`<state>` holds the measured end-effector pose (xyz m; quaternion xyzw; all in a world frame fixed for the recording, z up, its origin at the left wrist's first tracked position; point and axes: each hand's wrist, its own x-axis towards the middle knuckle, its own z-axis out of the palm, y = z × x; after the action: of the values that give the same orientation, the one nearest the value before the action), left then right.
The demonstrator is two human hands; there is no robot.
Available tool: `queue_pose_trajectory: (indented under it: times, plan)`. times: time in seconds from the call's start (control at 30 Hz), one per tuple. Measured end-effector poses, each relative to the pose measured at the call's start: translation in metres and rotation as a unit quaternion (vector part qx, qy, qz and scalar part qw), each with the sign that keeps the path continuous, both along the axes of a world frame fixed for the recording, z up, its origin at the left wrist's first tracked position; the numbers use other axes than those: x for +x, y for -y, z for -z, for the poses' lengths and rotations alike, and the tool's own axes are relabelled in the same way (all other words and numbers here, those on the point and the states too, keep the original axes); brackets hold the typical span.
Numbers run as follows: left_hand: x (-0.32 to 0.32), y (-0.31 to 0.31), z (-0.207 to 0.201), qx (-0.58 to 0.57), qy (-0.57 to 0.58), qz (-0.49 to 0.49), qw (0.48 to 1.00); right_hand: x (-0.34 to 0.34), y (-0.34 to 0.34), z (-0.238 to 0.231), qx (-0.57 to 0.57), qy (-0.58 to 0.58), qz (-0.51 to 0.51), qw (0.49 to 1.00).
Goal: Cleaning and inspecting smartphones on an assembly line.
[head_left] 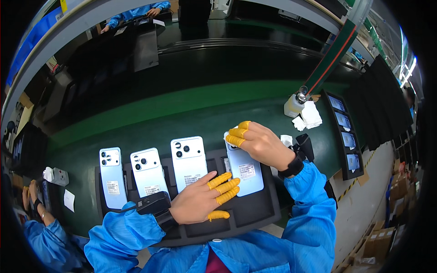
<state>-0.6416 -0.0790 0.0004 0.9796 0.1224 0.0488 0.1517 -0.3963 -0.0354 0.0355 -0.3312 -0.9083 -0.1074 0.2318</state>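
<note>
Several light-blue phones lie face down in a black tray (271, 214), camera ends away from me, each with a white label. My right hand (259, 143), yellow finger cots on its fingertips, is closed over the camera end of the rightmost phone (250, 184). A bit of white, apparently a wipe, shows at its fingertips; the fingers hide most of it. My left hand (200, 198) lies open, fingers spread, across the tray beside that phone's lower left edge. Further left lie a phone (188, 166) with its lower end near my hand, another phone (146, 175), and the leftmost phone (112, 175).
At the back right stand a pump bottle (293, 107) and folded white wipes (312, 114). A second black tray (346, 136) with lit phones stands at the right. A white box (59, 176) and paper slip (68, 200) lie left. Other people's hands work at the left and far side.
</note>
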Motion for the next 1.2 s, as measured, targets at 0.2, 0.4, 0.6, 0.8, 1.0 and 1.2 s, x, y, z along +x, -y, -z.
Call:
queue_pose_trajectory:
  times: [0.2, 0.4, 0.6, 0.8, 1.0, 1.2]
  plan:
    - [-0.001, 0.001, -0.004, 0.013, -0.015, -0.007, 1.000, 0.010, 0.016, -0.006, -0.002, 0.023, 0.026, 0.999]
    - [-0.002, 0.001, -0.003, 0.013, -0.008, -0.013, 1.000, 0.011, 0.037, -0.001, -0.041, 0.043, 0.071, 0.996]
    - [-0.002, 0.002, -0.002, 0.011, 0.016, -0.018, 1.000, -0.013, 0.029, -0.015, 0.010, -0.015, 0.033, 0.999]
    - [-0.001, 0.002, -0.001, 0.012, 0.033, -0.017, 0.999, -0.007, 0.033, -0.003, -0.027, 0.045, 0.028, 0.998]
    - [-0.003, 0.002, 0.000, 0.011, 0.023, -0.018, 1.000, -0.002, 0.038, -0.016, -0.015, 0.043, 0.049, 0.998]
    - [-0.001, 0.001, -0.002, 0.018, 0.028, -0.017, 0.999, -0.012, 0.009, -0.011, 0.023, -0.028, 0.019, 0.999]
